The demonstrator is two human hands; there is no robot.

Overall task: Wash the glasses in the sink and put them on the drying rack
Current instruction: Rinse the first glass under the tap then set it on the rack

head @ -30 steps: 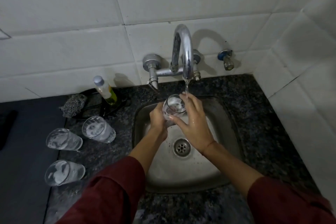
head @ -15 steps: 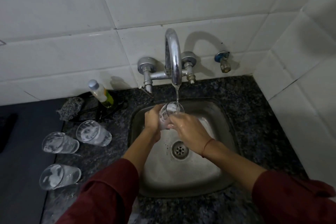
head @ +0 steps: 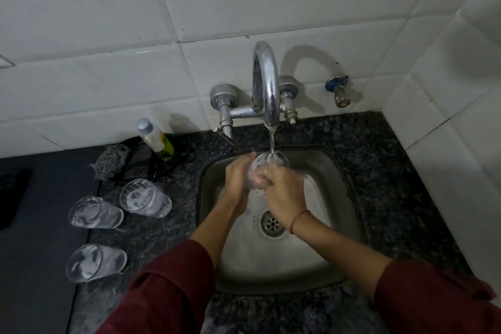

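Observation:
A clear glass (head: 267, 163) is held over the steel sink (head: 336, 198), its mouth under the stream from the chrome tap (head: 267, 84). My left hand (head: 237, 183) grips its left side. My right hand (head: 282, 195) curls around its right side and lower part, hiding most of the body. Three soapy glasses stand on the dark granite counter to the left: one nearest the sink (head: 145, 198), one further left (head: 95, 213), one closer to me (head: 95, 262).
A soap bottle (head: 156, 138) and a grey scrubber (head: 112, 160) sit on a dark holder by the wall. A second small tap (head: 339, 89) juts from the tiles at right. White tiled walls close in behind and to the right. A dark surface (head: 32, 225) lies far left.
My right hand has slid from the glass rim down around its body. Both hands stay on the glass under the running water. The view has shifted a little.

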